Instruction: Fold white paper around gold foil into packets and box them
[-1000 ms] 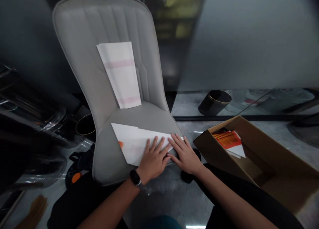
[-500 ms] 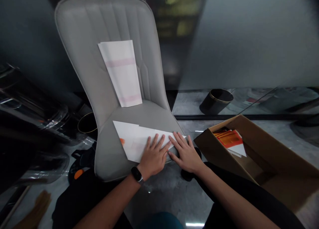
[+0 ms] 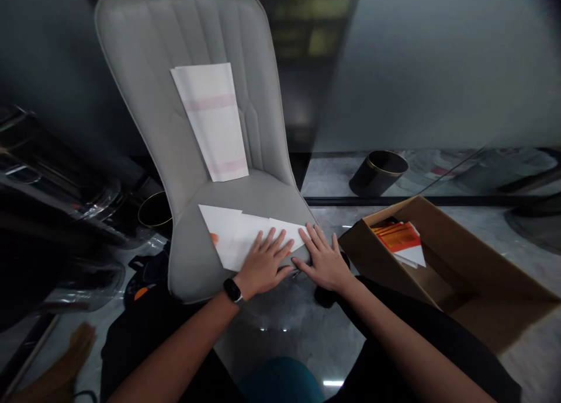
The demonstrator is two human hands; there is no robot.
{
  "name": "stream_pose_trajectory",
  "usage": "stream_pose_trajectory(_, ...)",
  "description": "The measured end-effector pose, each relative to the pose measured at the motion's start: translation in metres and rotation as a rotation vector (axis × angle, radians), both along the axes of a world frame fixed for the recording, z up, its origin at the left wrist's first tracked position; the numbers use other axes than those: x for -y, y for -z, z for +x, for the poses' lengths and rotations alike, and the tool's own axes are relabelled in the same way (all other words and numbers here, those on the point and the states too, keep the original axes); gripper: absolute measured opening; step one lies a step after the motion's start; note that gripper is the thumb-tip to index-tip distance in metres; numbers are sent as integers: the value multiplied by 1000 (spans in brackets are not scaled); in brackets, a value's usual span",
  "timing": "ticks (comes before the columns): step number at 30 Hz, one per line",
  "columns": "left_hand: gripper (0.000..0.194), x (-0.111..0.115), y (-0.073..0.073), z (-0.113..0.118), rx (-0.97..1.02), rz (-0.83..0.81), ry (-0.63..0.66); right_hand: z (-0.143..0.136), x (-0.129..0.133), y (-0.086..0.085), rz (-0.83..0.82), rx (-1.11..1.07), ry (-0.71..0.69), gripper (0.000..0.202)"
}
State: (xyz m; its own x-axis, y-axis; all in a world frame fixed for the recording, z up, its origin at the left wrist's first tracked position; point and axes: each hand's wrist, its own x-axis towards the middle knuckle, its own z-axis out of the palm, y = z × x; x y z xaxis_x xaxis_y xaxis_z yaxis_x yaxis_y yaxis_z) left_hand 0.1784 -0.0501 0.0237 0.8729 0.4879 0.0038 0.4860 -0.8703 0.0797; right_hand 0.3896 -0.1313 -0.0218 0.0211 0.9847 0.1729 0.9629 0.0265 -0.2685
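Note:
A folded white paper (image 3: 230, 233) with small orange patches lies on the seat of a grey chair (image 3: 258, 190). My left hand (image 3: 265, 263), with a black band at the wrist, rests flat on the paper with its fingers spread. Fingers apart, my right hand (image 3: 323, 260) presses on the paper's narrow right end at the seat's edge, hiding its tip. Another folded white sheet (image 3: 213, 122) with two pale pink bands leans against the backrest.
At the right stands an open cardboard box (image 3: 477, 245) holding orange and white folded papers (image 3: 401, 242). Behind it is a black bin (image 3: 379, 173); another bin (image 3: 155, 209) stands left of the chair. A person's blurred hand (image 3: 81, 344) shows at lower left.
The paper's right part now shows a further folded layer with an orange patch. My left hand has shifted slightly left and my right hand slightly left too. The view has tilted a little.

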Motion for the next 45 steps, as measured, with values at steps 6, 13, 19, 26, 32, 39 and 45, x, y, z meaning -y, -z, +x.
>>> stream_pose_trajectory(6,58,3,-1,-23,-35,21,-48,-6,2,-6,33,14,17,80)
stream_pose_trajectory(13,73,15,0,-32,-55,41,-39,-28,5,-14,48,28,-269,74)
stream_pose_trajectory(19,78,43,8,-50,-82,92,-67,-27,4,-10,22,31,-280,82)
stream_pose_trajectory(26,58,17,-27,-80,122,-94,-85,-23,1,-13,-8,-10,-289,85)
stream_pose_trajectory(32,28,-47,-74,-130,535,-175,-365,-27,-4,-19,-8,-38,-248,70)
stream_pose_trajectory(39,29,-50,-54,-140,120,-309,-156,-29,-15,-25,28,-65,-222,47)
stream_pose_trajectory(45,26,-51,-45,-143,55,-307,-154,-34,-18,-31,92,-110,-325,34)
